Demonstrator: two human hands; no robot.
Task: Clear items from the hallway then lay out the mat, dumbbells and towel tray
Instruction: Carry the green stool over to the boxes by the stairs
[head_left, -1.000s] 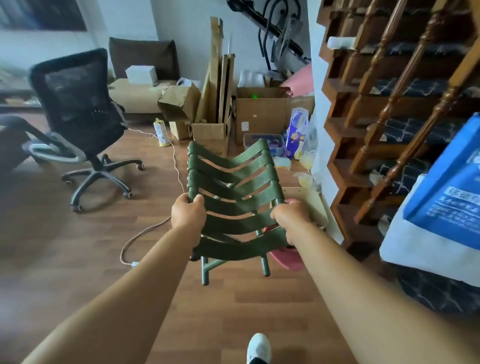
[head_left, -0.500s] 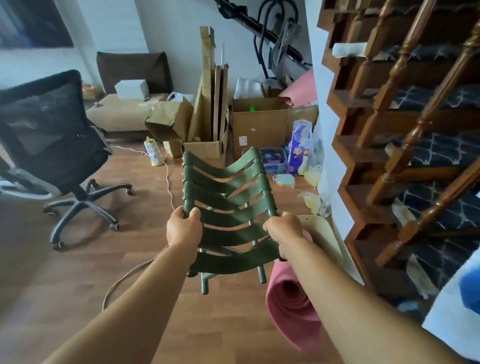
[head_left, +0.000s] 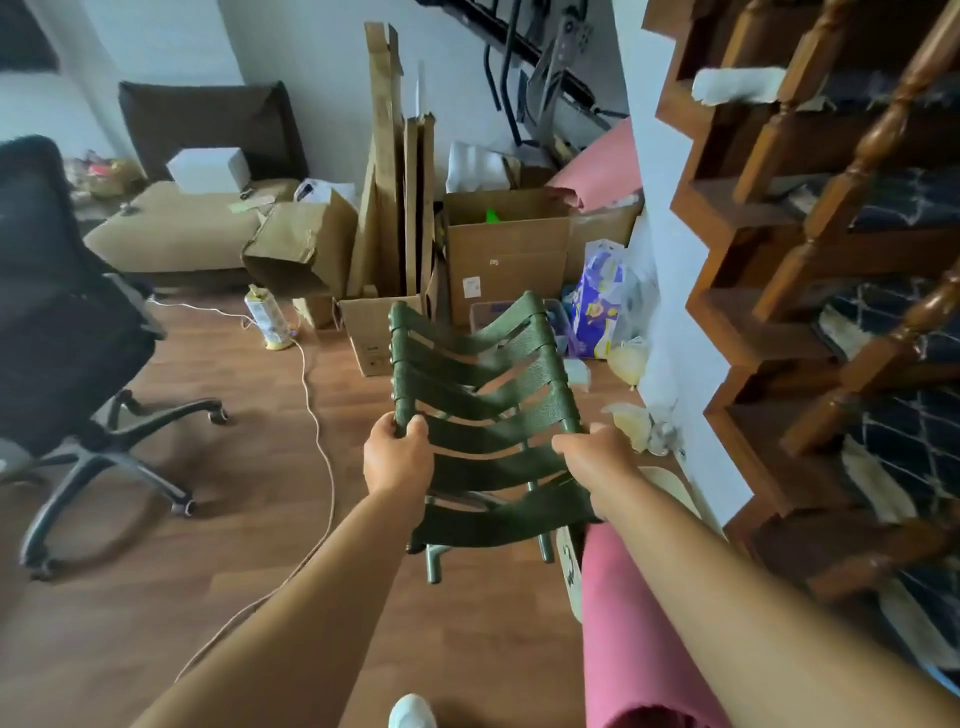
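The small dark green stool with a seat of woven webbing straps on a metal tube frame (head_left: 478, 415) looks light enough to carry at arm's length. Its frame should be stiff, while the straps will likely sag and give under any pressure. That makes the two side rails the sensible place to hold it, since they are round, rigid and easy to wrap the fingers round, and that is where it is held. The left hand (head_left: 397, 457) is curled round the left rail and the right hand (head_left: 592, 462) round the right rail, both at about the third strap from the near end. With the grip nearer one end, the far end may want to dip or swing, so I would expect it to need a firm wrist. The textured webbing should not be slippery, and nothing about the stool seems fragile. It hangs in front of the person, seemingly clear of the brown wood-plank floor (head_left: 208, 519), with its far end raised toward the stacked brown cardboard boxes (head_left: 506, 254) against the wall. About seven broad straps cross the seat, each bowing downward in the middle with gaps between them, and small studs fix them along the left rail. Two short green legs show beneath the near end. Just to its right, partly under the right forearm, the rolled pink foam mat (head_left: 628, 623) lies on the floor beside the dark wooden staircase (head_left: 831, 260). It is soft, bulky and probably light.
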